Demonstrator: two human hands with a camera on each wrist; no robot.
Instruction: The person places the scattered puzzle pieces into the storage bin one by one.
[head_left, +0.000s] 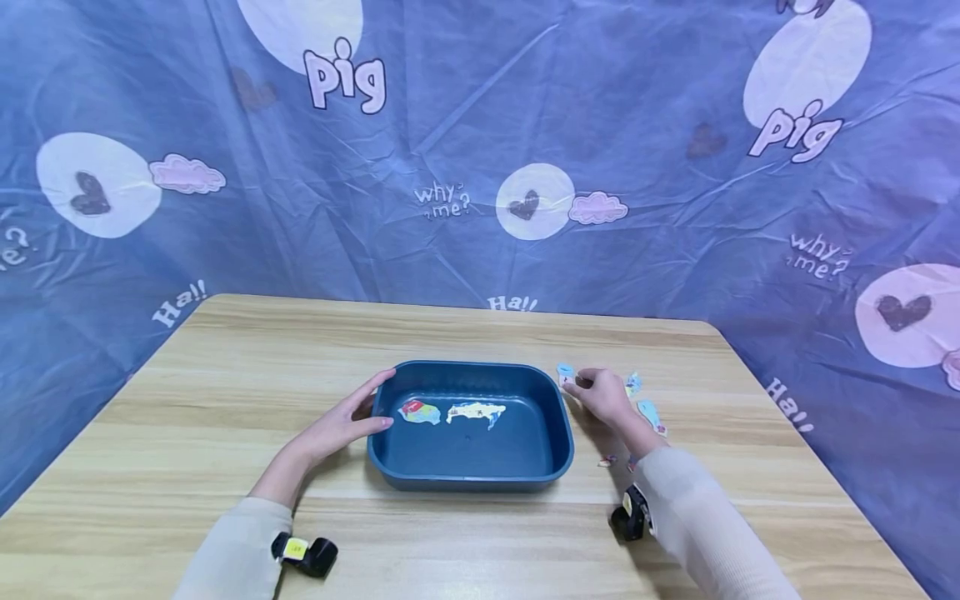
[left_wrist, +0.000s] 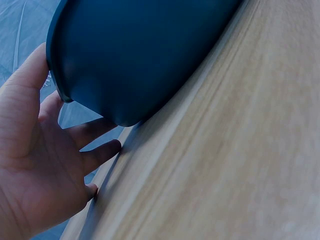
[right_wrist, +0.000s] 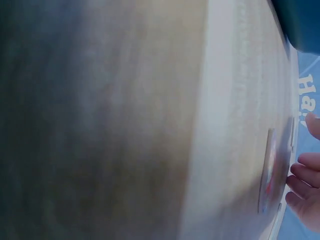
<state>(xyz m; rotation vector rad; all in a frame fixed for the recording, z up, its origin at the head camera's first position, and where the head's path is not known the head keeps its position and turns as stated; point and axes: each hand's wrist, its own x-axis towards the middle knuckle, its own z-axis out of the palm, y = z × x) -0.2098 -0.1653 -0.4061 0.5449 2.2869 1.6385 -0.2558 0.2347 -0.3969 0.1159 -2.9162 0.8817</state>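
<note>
A dark blue plastic tub [head_left: 468, 481] stands on the wooden table with two colorful cut-out pieces inside, a red, yellow and blue piece [head_left: 421, 412] and a mostly white piece [head_left: 477, 412]. My left hand [head_left: 351, 421] grips the tub's left end, thumb over the rim and other fingers spread along the outside. Just right of the tub, my right hand [head_left: 606, 397] is low over the table, its fingertips at the edge of a small light-blue and white piece [head_left: 566, 374]. In the right wrist view, a gap shows between the thumb and fingers of the right hand [right_wrist: 306, 182], which is partly cut off.
Around my right forearm lie more flat pieces: a blue one [head_left: 633, 383], a long light-blue one [head_left: 651, 415] and a small reddish one [head_left: 607, 461]. A blue printed cloth [head_left: 465, 250] hangs behind the table [head_left: 225, 400]. Each wrist wears a black camera.
</note>
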